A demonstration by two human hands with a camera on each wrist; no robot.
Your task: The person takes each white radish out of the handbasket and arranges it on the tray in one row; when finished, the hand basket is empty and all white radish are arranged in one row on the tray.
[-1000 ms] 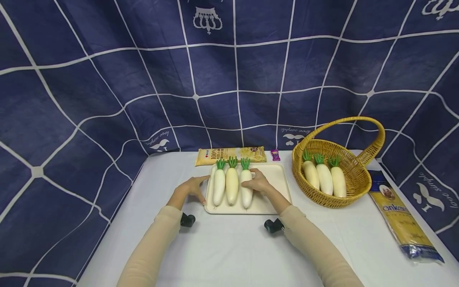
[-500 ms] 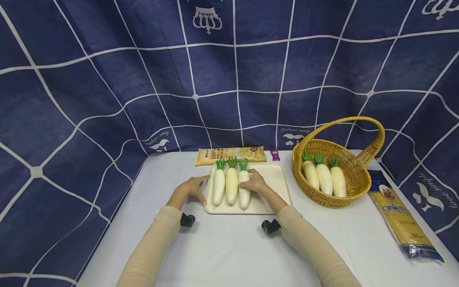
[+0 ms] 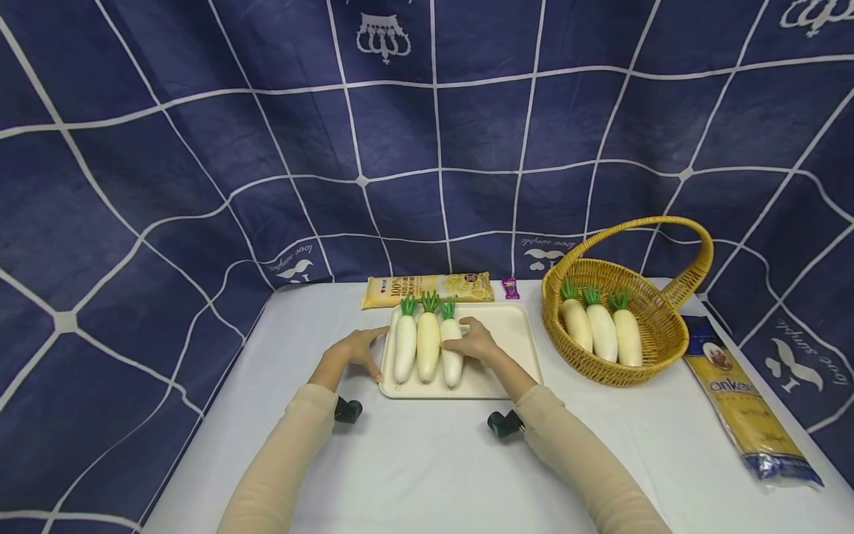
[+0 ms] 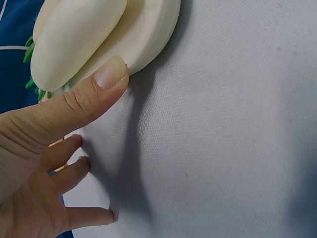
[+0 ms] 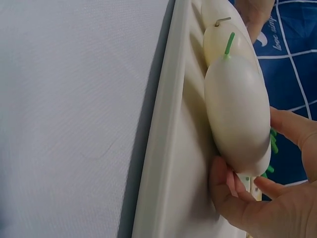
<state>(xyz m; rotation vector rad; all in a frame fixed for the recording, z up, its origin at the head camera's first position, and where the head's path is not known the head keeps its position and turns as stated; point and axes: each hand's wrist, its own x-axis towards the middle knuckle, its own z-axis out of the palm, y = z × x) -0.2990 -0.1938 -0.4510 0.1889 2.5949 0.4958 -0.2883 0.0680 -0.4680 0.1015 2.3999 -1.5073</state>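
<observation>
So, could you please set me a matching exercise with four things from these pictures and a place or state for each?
1. Left hand
2. Wicker basket
3. Small purple packet
4. Right hand

A. Just beyond the tray, beside the long yellow packet
B. Holding the rightmost white radish on the tray
C. At the tray's edge, holding no radish
D. Containing three green-topped radishes

Pairs: 1-C, 2-D, 3-A, 4-B

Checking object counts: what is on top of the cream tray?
Three green-topped radishes side by side on the cream tray, the right hand holding the rightmost. Tray surface beneath them is covered.
</observation>
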